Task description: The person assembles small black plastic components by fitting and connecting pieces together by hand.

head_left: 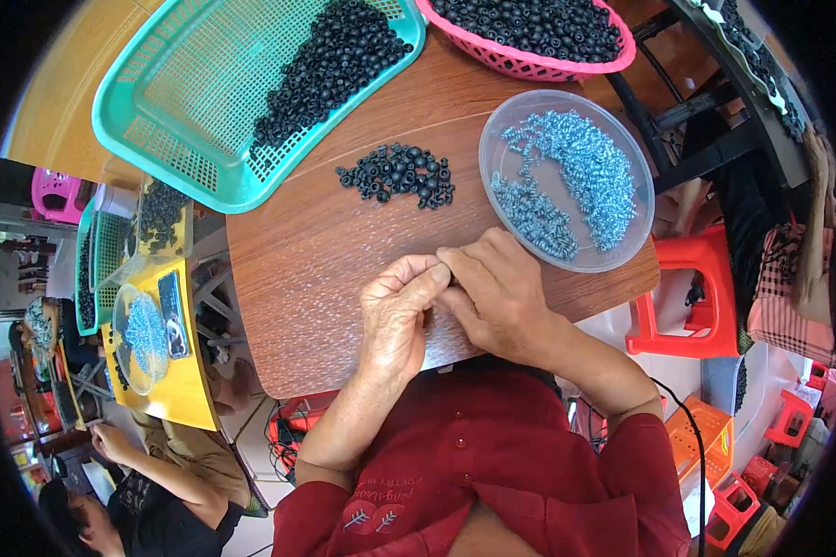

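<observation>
My left hand [401,302] and my right hand [497,292] meet above the near half of the brown wooden table [297,278]. Thumbs and fingers of both pinch together on one small dark piece [450,270], mostly covered by the fingertips. Beyond them lies a loose pile of small round black parts [399,174], some ring-like with holes. Close to my right hand, a clear round plastic tray [486,139] holds many small light-blue pieces [590,167] that look like little coil springs, in two heaps.
A turquoise mesh basket [121,139] with black parts covers the table's far left; a pink basket [520,67] of them stands at the far edge. A red stool [706,288] is at the right. On the left, a person [167,473] sits by a yellow table [181,390].
</observation>
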`<move>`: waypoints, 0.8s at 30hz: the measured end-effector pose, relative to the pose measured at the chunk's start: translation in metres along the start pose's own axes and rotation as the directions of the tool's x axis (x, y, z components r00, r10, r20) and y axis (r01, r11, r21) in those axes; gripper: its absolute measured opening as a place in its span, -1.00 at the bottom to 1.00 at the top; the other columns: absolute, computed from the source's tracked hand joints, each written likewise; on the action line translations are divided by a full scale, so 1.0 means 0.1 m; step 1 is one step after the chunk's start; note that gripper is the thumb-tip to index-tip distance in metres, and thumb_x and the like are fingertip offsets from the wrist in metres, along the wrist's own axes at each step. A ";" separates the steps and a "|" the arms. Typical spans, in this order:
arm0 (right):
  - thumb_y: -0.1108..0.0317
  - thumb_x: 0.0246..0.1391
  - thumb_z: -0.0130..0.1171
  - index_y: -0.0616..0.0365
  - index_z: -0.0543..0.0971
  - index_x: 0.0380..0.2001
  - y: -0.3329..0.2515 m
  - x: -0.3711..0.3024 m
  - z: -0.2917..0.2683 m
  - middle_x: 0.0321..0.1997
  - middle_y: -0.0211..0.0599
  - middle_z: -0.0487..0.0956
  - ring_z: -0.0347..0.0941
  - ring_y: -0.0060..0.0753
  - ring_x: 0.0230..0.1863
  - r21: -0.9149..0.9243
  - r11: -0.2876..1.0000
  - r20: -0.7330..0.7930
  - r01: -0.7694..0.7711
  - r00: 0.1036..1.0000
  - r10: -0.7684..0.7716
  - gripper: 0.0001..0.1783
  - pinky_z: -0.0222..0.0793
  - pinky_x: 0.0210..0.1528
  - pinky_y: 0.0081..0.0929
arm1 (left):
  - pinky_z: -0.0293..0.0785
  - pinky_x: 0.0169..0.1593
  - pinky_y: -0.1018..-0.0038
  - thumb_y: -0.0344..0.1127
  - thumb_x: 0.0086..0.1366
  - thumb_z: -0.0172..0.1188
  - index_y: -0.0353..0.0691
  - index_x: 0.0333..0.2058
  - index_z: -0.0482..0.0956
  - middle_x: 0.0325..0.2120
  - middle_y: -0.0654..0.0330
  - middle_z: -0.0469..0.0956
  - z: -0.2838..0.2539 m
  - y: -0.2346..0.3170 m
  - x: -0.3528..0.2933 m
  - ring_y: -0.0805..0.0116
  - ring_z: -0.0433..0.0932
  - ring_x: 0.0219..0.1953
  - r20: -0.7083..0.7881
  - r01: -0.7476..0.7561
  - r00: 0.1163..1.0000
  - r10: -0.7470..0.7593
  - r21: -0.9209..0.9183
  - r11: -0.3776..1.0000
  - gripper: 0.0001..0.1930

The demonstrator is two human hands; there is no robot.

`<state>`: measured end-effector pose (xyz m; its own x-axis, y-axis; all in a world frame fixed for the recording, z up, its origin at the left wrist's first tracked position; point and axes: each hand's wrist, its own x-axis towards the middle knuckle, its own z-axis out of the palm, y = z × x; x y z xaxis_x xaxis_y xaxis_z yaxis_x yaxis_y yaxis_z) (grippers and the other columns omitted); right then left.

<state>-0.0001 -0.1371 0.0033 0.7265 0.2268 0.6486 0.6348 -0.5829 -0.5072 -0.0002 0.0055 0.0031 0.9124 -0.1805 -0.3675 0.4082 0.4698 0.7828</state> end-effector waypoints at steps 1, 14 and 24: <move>0.48 -0.32 0.28 0.35 0.47 -0.28 0.01 0.00 -0.01 -0.45 -0.17 0.44 0.30 -0.17 -0.48 -0.015 1.000 -0.007 0.020 1.000 -0.020 -0.59 0.24 -0.44 -0.28 | 0.32 -0.43 0.68 -0.40 0.22 0.19 -0.36 -0.34 0.54 -0.51 0.31 0.51 0.00 0.00 -0.01 0.66 0.38 -0.53 -0.002 0.000 1.000 0.000 0.000 1.000 -0.87; 0.45 -0.42 0.24 0.31 0.46 -0.36 0.11 -0.02 0.03 -0.52 -0.23 0.37 0.27 -0.18 -0.50 0.045 0.995 -0.052 0.091 0.995 -0.089 -0.60 0.21 -0.46 -0.29 | 0.45 -0.34 0.50 -0.34 0.24 0.14 -0.50 -0.30 0.54 -0.47 0.04 0.57 -0.02 0.06 -0.07 0.33 0.53 -0.50 0.146 -0.011 0.989 0.005 0.043 0.999 -0.75; 0.49 -0.48 0.25 0.39 0.49 -0.33 0.10 0.00 0.07 -0.55 -0.22 0.42 0.26 -0.24 -0.59 0.030 0.984 -0.105 0.177 0.979 -0.173 -0.55 0.17 -0.57 -0.36 | 0.42 -0.40 0.52 -0.38 0.18 0.17 -0.47 -0.37 0.54 -0.53 0.05 0.56 -0.08 0.02 -0.03 0.33 0.51 -0.55 0.112 0.042 0.993 -0.035 -0.069 0.997 -0.80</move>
<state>0.0080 -0.1376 -0.0050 0.5743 0.2408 0.7824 0.7608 -0.5098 -0.4015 -0.0020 0.0134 0.0017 0.8954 -0.2922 -0.3359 0.4435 0.5198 0.7302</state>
